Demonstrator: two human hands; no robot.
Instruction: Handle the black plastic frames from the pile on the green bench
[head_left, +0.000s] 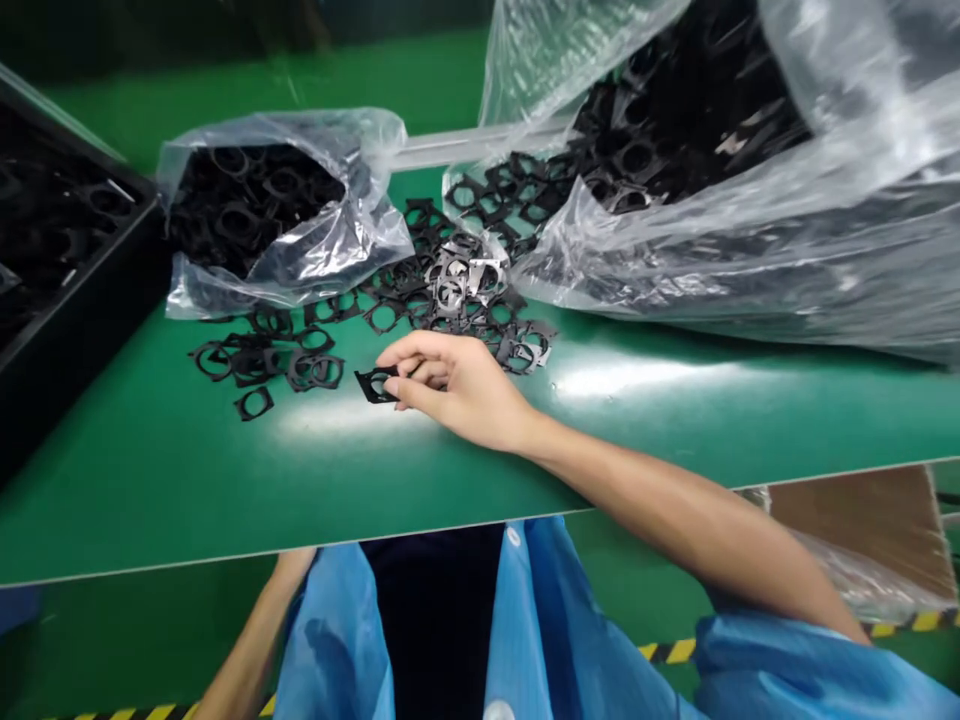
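My right hand (457, 385) pinches a small black frame with a round hole (365, 384) between thumb and fingers, just above the green tabletop. Close behind the hand lies a pile of similar frames (461, 285), some of them shiny and silvery in the light. To its left is a smaller scatter of black frames (300, 365), with a single frame (253, 403) nearest the front. Only the wrist of my left hand (296, 562) shows, below the table edge; its fingers are hidden under the tabletop.
A clear plastic bag full of black frames (375, 240) stands at the back left. A larger plastic bag (712, 260) spills frames from the right. At the far left is a black bin (90, 310) of parts. A cardboard box (862, 525) sits below the table's right side.
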